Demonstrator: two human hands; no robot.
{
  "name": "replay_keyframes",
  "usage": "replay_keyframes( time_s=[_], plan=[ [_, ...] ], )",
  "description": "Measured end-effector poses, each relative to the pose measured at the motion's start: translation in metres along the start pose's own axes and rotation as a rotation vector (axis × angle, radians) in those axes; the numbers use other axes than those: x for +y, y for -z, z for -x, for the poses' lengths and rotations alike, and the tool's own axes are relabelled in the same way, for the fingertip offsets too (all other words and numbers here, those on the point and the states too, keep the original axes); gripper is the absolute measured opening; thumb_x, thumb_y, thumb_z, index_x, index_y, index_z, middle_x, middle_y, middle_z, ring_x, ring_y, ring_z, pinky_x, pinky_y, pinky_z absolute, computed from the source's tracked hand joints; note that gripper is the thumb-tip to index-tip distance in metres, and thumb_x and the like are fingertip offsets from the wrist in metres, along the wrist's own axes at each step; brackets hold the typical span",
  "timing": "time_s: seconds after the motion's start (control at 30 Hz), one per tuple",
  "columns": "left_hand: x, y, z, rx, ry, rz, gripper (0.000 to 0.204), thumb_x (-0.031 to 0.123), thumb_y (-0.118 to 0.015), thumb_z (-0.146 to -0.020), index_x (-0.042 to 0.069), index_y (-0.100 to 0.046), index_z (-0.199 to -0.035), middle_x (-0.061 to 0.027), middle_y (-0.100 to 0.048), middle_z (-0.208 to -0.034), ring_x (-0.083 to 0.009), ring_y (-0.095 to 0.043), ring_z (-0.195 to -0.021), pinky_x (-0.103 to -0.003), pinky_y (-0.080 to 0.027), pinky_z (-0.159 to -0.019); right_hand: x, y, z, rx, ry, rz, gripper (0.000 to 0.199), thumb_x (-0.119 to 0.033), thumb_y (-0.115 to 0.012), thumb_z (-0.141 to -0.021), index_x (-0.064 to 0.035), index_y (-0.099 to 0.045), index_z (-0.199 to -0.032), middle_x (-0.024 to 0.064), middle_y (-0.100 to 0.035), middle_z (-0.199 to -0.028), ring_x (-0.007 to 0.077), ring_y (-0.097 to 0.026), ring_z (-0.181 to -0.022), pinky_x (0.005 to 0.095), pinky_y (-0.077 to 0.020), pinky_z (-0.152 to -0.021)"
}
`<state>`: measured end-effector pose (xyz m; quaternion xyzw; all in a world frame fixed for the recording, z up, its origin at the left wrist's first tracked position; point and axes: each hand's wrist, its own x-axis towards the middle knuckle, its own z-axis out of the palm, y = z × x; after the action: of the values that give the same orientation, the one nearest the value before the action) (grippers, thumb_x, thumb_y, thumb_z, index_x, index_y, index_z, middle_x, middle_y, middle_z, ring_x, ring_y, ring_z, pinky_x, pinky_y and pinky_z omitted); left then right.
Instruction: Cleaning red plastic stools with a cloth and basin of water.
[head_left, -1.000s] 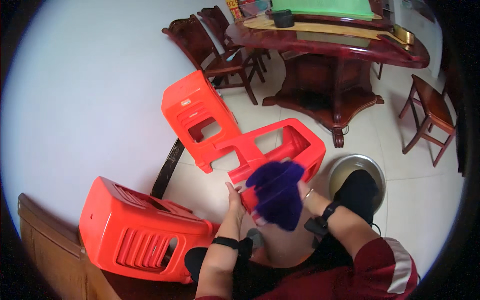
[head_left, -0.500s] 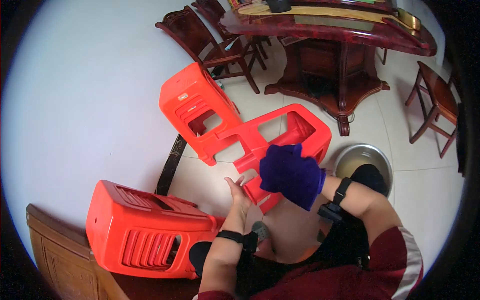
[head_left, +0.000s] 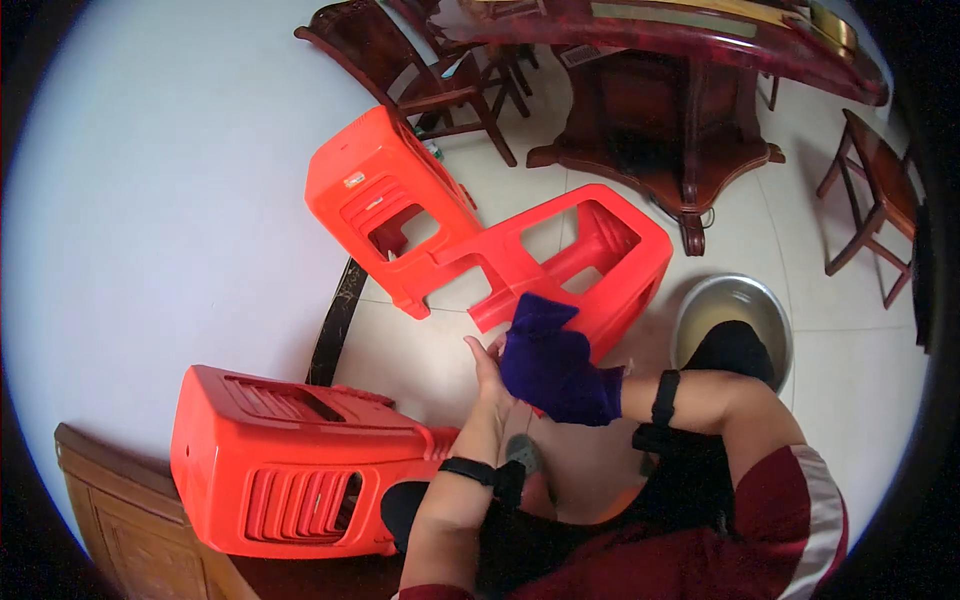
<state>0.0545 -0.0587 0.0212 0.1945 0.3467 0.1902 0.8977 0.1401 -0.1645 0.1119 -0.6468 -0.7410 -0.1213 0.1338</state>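
A red plastic stool (head_left: 628,310) lies tipped on its side in front of me, its legs toward me and its far part by a second red stool (head_left: 340,150). My left hand (head_left: 489,372) is bare, at the near leg end of the tipped stool, thumb raised and the other fingers partly hidden; it appears to hold the leg. A fuzzy purple cleaning mitt (head_left: 560,370) covers my right hand (head_left: 548,360), pressed against that leg beside my left hand. The mitt hides the right fingers and the leg end.
Another red stool (head_left: 300,460) lies on its side at my left, near a brown wooden panel (head_left: 130,510). At my right knee stands a metal basin (head_left: 692,310) of cloudy liquid. Farther off are a dark wooden table (head_left: 650,140) and wooden chairs (head_left: 370,50).
The purple mitt has moved left and turned, coming right up to my left hand. My left hand has risen slightly in the view. The view has shifted a little; the stools lie much as before.
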Motion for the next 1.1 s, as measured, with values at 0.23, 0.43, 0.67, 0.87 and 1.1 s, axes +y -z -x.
replay_keyframes(
  time_s=[0.23,0.43,0.67,0.87,1.1],
  plan=[
    [0.016,0.001,0.007,0.101,-0.014,-0.048,0.091,0.08,-0.028,-0.077,0.004,-0.041,-0.126,-0.0165,-0.044,-0.127,-0.0328,-0.049,-0.112,-0.048,-0.041,-0.093,-0.007,0.047,-0.004,-0.101,0.116,0.326,0.024,-0.014,-0.057,-0.067,0.0072,-0.059,-0.078,0.0217,-0.054,-0.078,0.0394,-0.055,-0.078,0.0488,-0.044,-0.067],
    [0.003,-0.006,0.018,0.073,-0.018,0.021,0.082,0.074,-0.032,-0.081,0.004,-0.042,-0.121,-0.019,-0.045,-0.125,-0.0347,-0.048,-0.113,-0.051,-0.041,-0.093,-0.002,0.012,0.026,-0.062,0.269,0.431,0.026,-0.013,-0.056,-0.073,0.0033,-0.063,-0.092,0.0207,-0.061,-0.088,0.0378,-0.059,-0.085,0.0481,-0.0463,-0.072],
    [0.016,0.018,0.027,0.126,0.072,-0.265,0.073,0.068,-0.034,-0.086,0.009,-0.039,-0.128,-0.0131,-0.053,-0.121,-0.0238,-0.054,-0.109,-0.042,-0.044,-0.09,0.046,-0.035,0.057,-0.568,0.595,-0.422,0.026,-0.014,-0.056,-0.078,-0.0036,-0.064,-0.101,0.0153,-0.064,-0.092,0.0303,-0.061,-0.084,0.0433,-0.0479,-0.073],
    [0.002,0.004,0.051,-0.061,0.129,-0.661,0.06,0.055,-0.048,-0.088,0.008,-0.044,-0.126,-0.0032,-0.058,-0.118,-0.0165,-0.054,-0.106,-0.032,-0.043,-0.087,0.065,-0.001,0.036,-0.972,0.336,-0.817,0.037,-0.018,-0.072,-0.06,-0.0082,-0.068,-0.095,0.01,-0.066,-0.088,0.0243,-0.062,-0.077,0.036,-0.0488,-0.069],
    [0.036,-0.015,0.046,-0.036,-0.158,-0.331,0.053,0.046,-0.043,-0.093,0.003,-0.048,-0.122,-0.0067,-0.056,-0.121,-0.0173,-0.057,-0.105,-0.027,-0.044,-0.089,0.093,0.068,-0.018,-0.494,0.254,-1.099,0.031,-0.004,-0.065,-0.067,-0.0041,-0.065,-0.098,0.0076,-0.066,-0.095,0.0174,-0.063,-0.078,0.031,-0.0507,-0.068]
  ],
)
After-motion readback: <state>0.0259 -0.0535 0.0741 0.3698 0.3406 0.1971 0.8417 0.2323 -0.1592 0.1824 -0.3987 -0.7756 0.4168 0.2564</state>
